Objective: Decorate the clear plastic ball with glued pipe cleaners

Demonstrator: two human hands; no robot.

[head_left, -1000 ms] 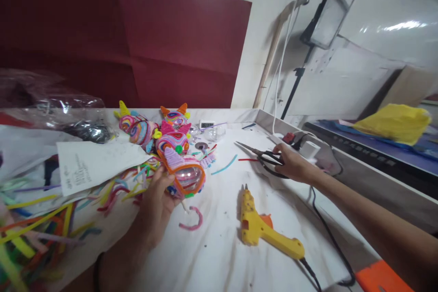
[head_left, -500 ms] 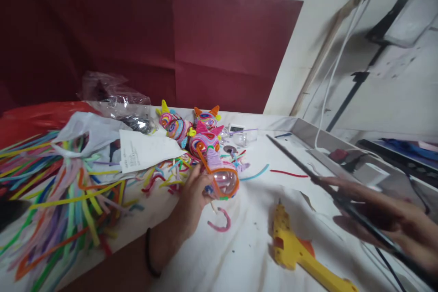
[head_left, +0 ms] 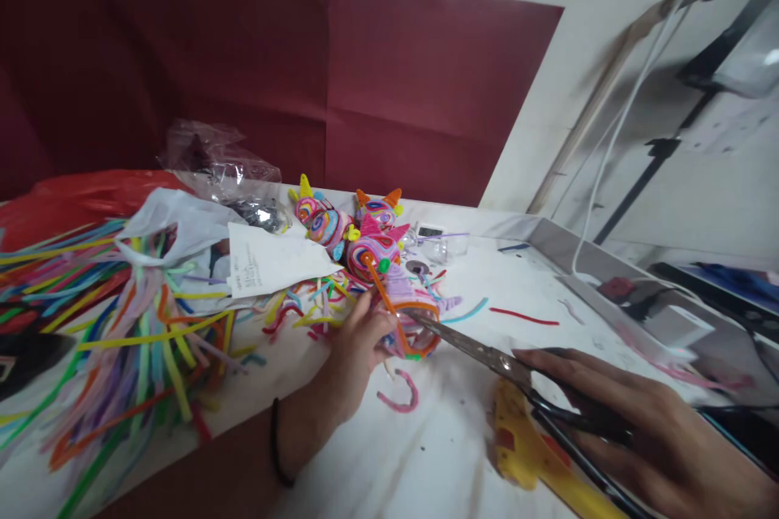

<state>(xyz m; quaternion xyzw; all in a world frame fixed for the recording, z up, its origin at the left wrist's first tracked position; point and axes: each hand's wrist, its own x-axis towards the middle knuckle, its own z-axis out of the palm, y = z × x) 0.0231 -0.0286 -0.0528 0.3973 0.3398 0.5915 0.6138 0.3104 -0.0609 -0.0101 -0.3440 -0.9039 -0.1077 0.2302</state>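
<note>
My left hand point(head_left: 346, 361) is closed around a clear rounded shell edged with an orange pipe cleaner point(head_left: 433, 340), whose loose end sticks up past my fingers. In my right hand point(head_left: 657, 422) are scissors point(head_left: 480, 353) with dark handles. Their tips lie over the orange-edged opening of the shell; whether they touch it I cannot tell. Just behind sit several colourful pipe-cleaner animal figures point(head_left: 368, 251) with pointed ears. A curled pink pipe-cleaner piece point(head_left: 409, 401) lies in front of the shell. Under the scissors is a yellow glue gun point(head_left: 517, 438), partly covered.
Loose coloured pipe cleaners point(head_left: 146, 340) spread over the left side. Near them are a white plastic bag point(head_left: 174, 215), a printed paper point(head_left: 268, 263) and a clear bag point(head_left: 225, 170). A grey ledge point(head_left: 584, 284) with cables borders the right side.
My right hand has swung the scissors leftward and down, bringing the tips to the orange-edged shell. My left hand still holds the shell. The view has shifted slightly.
</note>
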